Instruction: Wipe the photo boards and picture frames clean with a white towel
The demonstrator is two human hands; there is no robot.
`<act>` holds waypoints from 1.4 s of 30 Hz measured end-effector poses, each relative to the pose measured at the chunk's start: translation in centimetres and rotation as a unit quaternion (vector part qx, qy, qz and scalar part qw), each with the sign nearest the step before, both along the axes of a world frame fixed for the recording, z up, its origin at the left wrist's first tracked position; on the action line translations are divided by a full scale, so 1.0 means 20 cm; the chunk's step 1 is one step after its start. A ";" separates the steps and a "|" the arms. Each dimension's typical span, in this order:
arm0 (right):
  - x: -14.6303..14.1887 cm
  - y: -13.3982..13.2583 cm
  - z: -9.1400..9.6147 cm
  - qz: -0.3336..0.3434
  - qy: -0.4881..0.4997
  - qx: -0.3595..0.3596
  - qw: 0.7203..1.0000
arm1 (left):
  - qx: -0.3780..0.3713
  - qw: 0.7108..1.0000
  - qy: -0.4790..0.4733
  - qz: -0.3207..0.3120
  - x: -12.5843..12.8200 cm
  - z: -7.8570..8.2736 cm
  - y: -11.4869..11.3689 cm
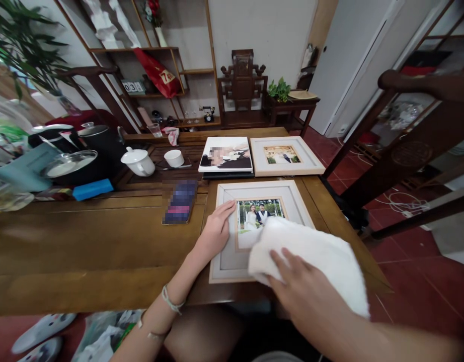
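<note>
A light wooden picture frame [227, 274] lies flat near the table's front edge, holding a photo [249, 213] of a couple inside a pale mat. My left hand [216, 229] grips the frame's left side, its fingertips resting by the photo's upper left corner. In my right hand [298, 281] is a white cloth [326, 251], pressed on the frame's lower right part. The cloth hides that corner and part of the photo, and its far end hangs past the frame to the right.
Behind the frame are a photo album [226, 156] and a second framed picture [311, 163]. A phone [179, 202] lies to the left. Farther left stand a white lidded cup [138, 162], a small white bowl [174, 158] and a blue block [93, 189]. A dark wooden chair [413, 125] is at right.
</note>
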State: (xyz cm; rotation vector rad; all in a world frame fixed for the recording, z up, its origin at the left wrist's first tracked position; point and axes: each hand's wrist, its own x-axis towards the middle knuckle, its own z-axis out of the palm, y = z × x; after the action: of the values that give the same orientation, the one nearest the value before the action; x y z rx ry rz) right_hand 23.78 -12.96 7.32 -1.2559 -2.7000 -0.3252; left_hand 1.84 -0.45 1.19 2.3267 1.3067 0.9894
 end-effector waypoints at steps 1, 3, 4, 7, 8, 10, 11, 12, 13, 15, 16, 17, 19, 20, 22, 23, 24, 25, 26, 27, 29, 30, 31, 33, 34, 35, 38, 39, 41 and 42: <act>0.07 0.00 0.03 -0.013 -0.012 -0.010 1.000 | 0.001 1.000 0.000 0.000 0.00 0.00 0.00; 0.18 0.02 0.08 -0.028 -0.031 -0.030 0.999 | 0.002 1.000 0.003 -0.001 0.00 0.00 0.00; 0.23 0.04 0.09 -0.033 -0.038 -0.038 0.998 | 0.002 1.000 0.004 -0.002 0.00 0.00 0.00; 0.31 0.17 0.09 -0.060 -0.051 -0.028 0.997 | 0.005 1.000 -0.001 -0.008 0.00 -0.02 0.00; 0.32 0.24 0.07 -0.069 -0.050 -0.016 0.996 | 0.007 1.000 -0.006 -0.009 -0.01 -0.02 0.01; 0.34 0.39 0.03 -0.077 -0.040 0.015 0.996 | 0.008 1.000 -0.015 -0.010 0.00 -0.02 0.01; 0.34 0.47 0.00 -0.070 -0.033 0.029 0.997 | 0.007 1.000 -0.017 -0.010 0.00 -0.03 0.01; 0.34 0.54 -0.01 -0.059 -0.030 0.038 0.997 | 0.005 1.000 -0.017 -0.009 0.00 -0.03 0.01; 0.33 0.61 -0.03 -0.043 -0.032 0.043 0.998 | 0.001 1.000 -0.016 -0.009 0.00 -0.02 0.01; 0.31 0.71 -0.03 -0.008 -0.052 0.037 0.998 | -0.005 1.000 -0.014 -0.007 -0.01 -0.02 0.00; 0.30 0.74 -0.03 0.009 -0.067 0.027 0.997 | -0.007 1.000 -0.013 -0.006 -0.01 -0.02 0.00; 0.28 0.74 -0.02 0.025 -0.081 0.013 0.996 | -0.008 1.000 -0.012 -0.005 -0.01 -0.02 0.00; 0.24 0.69 0.01 0.049 -0.104 -0.024 0.993 | -0.002 1.000 -0.011 -0.005 -0.01 -0.02 0.00; 0.22 0.63 0.02 0.057 -0.111 -0.044 0.991 | 0.003 1.000 -0.011 -0.006 0.00 -0.02 0.00; 0.18 0.48 0.06 0.071 -0.116 -0.088 0.987 | 0.014 1.000 -0.010 -0.008 0.00 -0.03 0.00; 0.17 0.39 0.07 0.077 -0.117 -0.111 0.984 | 0.019 1.000 -0.009 -0.008 0.00 -0.03 0.00; 0.16 0.31 0.09 0.084 -0.112 -0.130 0.982 | 0.022 1.000 -0.008 -0.009 0.00 -0.03 0.00; 0.15 0.24 0.10 0.092 -0.096 -0.145 0.981 | 0.024 1.000 -0.007 -0.011 0.00 -0.03 0.00; 0.15 0.19 0.10 0.097 -0.082 -0.157 0.979 | 0.027 1.000 -0.007 -0.013 0.00 -0.03 0.00; 0.15 0.16 0.10 0.099 -0.070 -0.165 0.979 | 0.028 0.999 -0.006 -0.014 0.00 -0.02 0.00; 0.16 0.17 0.08 0.091 -0.053 -0.163 0.981 | 0.028 0.999 -0.004 -0.018 0.00 -0.02 0.00; 0.17 0.21 0.06 0.083 -0.048 -0.150 0.984 | 0.026 0.999 -0.002 -0.018 0.00 -0.02 0.00; 0.18 0.27 0.03 0.075 -0.043 -0.130 0.988 | 0.024 1.000 -0.001 -0.018 0.00 -0.02 -0.01; 0.21 0.41 -0.02 0.066 -0.026 -0.075 0.995 | 0.021 1.000 0.000 -0.019 -0.01 -0.02 -0.01; 0.23 0.49 -0.05 0.064 -0.016 -0.047 0.997 | 0.021 1.000 0.000 -0.019 -0.01 -0.02 -0.01; 0.24 0.57 -0.06 0.064 -0.007 -0.024 0.998 | 0.021 1.000 0.001 -0.018 -0.01 -0.02 -0.01; 0.25 0.75 -0.08 0.044 0.010 0.019 0.999 | 0.018 1.000 0.006 -0.016 0.00 -0.02 -0.01; 0.24 0.79 -0.07 0.034 0.010 0.021 0.999 | 0.015 1.000 0.008 -0.015 0.00 -0.02 -0.01; 0.20 0.84 -0.05 0.023 0.002 0.011 1.000 | 0.014 1.000 0.010 -0.012 0.00 -0.02 -0.01; 0.17 0.84 -0.04 0.025 -0.004 0.000 1.000 | 0.015 1.000 0.009 -0.012 0.00 -0.02 -0.01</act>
State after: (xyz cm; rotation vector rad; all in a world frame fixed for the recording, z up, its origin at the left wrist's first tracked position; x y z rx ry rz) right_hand 27.24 3.93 6.51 -1.1864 -2.7334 -0.3245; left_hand 1.83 -0.60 0.83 2.3723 1.2770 0.9893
